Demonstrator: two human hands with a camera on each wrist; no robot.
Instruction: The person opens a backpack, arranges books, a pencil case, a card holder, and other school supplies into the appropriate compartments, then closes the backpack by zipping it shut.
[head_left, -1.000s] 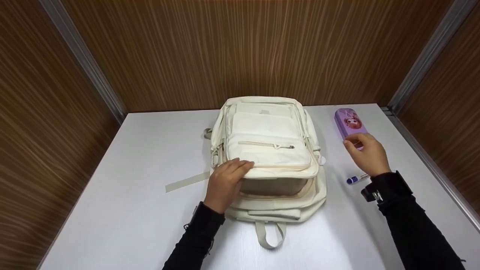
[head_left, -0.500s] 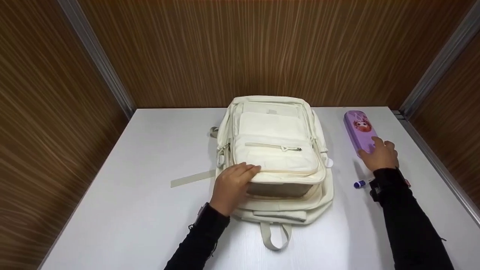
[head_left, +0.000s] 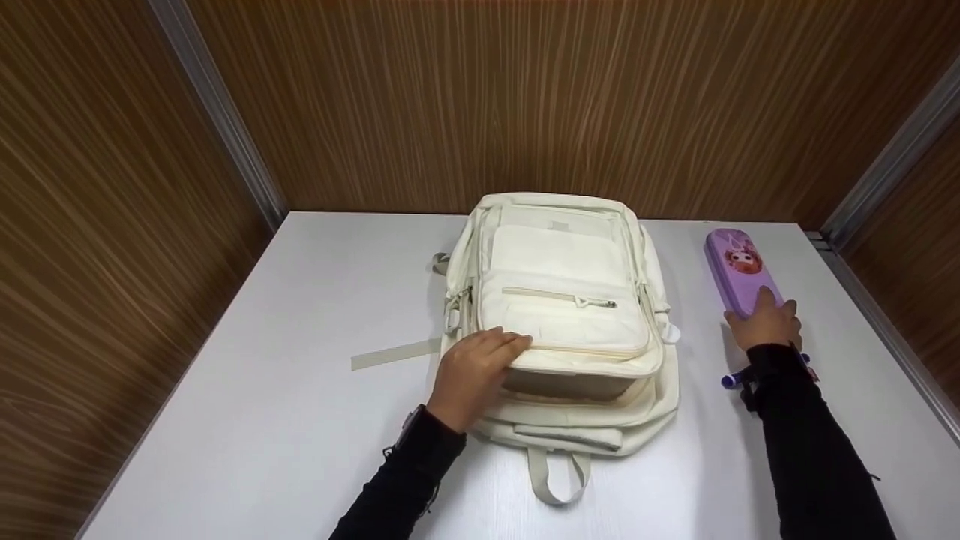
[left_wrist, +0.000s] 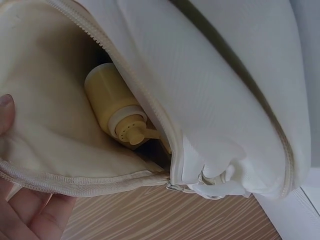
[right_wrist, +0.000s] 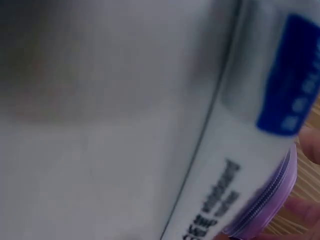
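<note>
A cream backpack (head_left: 574, 300) lies on the white table with its main opening facing the near side. My left hand (head_left: 476, 375) pinches the lifted edge of its front panel, thumb inside and fingers outside in the left wrist view. A yellow bottle (left_wrist: 112, 97) with a capped spout shows inside the opening. My right hand (head_left: 766, 326) grips the near end of a purple pencil case (head_left: 739, 277) with a cartoon picture, thumb at its left side. A blue and white whiteboard marker (right_wrist: 240, 165) lies under my right wrist, partly hidden by it in the head view.
A loose strap (head_left: 394, 354) stretches left from the backpack, and its top handle loop (head_left: 555, 480) points toward me. Wood-grain panels (head_left: 525, 105) stand behind the table and along both sides.
My right hand has come down onto the near end of the pencil case and now grips it. The left hand keeps holding the panel edge. The head view has shifted slightly.
</note>
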